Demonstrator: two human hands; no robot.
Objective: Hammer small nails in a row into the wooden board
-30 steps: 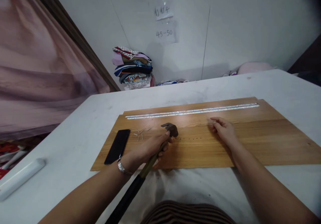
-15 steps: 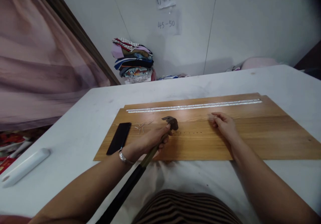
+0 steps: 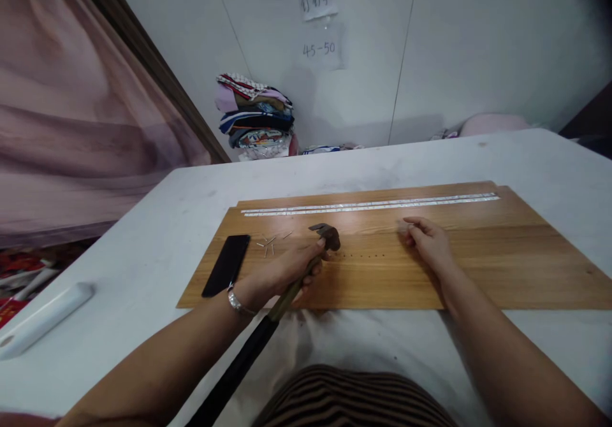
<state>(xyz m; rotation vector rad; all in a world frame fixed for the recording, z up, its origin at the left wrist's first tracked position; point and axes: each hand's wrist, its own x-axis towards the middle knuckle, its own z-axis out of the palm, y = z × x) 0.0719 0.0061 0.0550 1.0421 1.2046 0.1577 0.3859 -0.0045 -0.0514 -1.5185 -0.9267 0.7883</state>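
My left hand (image 3: 294, 266), with a silver bracelet at its wrist, is closed around the upper shaft of a claw hammer (image 3: 326, 234), close below the head. The hammer's black grip slants down toward my body. My right hand (image 3: 429, 241) hovers over the right half of a wooden board (image 3: 507, 267), thumb and fingers pinched together. A faint pale blur shows at its fingertips, too small to name. Between the hands, a row of several small dark dots (image 3: 361, 255) runs along the board. Several loose nails (image 3: 268, 245) lie to the left of the hammer head.
A black phone (image 3: 226, 266) rests on the board's left end. Two long silvery strips (image 3: 373, 206) run along its far side. On the white table (image 3: 119, 255) lies a white elongated object (image 3: 48, 318). Folded clothes (image 3: 255, 118) are stacked against the wall behind.
The view has shifted very slightly, so the scene sits a little lower. Both hands keep nearly the same pose, the left one still on the hammer.
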